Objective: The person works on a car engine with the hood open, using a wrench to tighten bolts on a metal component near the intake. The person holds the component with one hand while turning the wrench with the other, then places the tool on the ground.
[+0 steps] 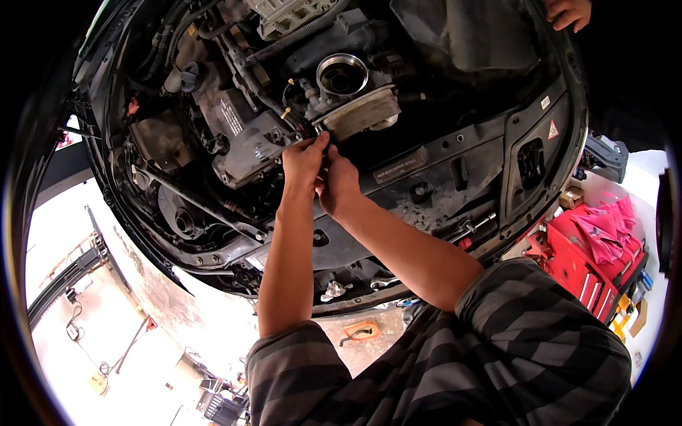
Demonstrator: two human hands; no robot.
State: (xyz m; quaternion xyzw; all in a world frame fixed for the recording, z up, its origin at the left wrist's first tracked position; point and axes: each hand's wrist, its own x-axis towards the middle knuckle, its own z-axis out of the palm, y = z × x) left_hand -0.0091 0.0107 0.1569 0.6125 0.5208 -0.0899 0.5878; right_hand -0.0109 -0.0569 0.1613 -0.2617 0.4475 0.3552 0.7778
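Observation:
Both hands are at the lower left of a pale metal housing (355, 113) in a car's engine bay, just below a round open metal ring (342, 74). My left hand (303, 162) has its thumb raised to the housing's lower corner, fingers closed around something small that I cannot make out. My right hand (339, 184) is curled just below and beside it; what its fingers hold is hidden. A dark engine cover (245, 138) lies left of my hands, with hoses running along its right side.
A long black front panel (398, 177) crosses below my hands, with a ratchet (474, 226) near its front edge. A red tool chest (590, 284) with pink cloth (600, 227) stands at right. Another person's hand (568, 13) rests on the car's upper right edge.

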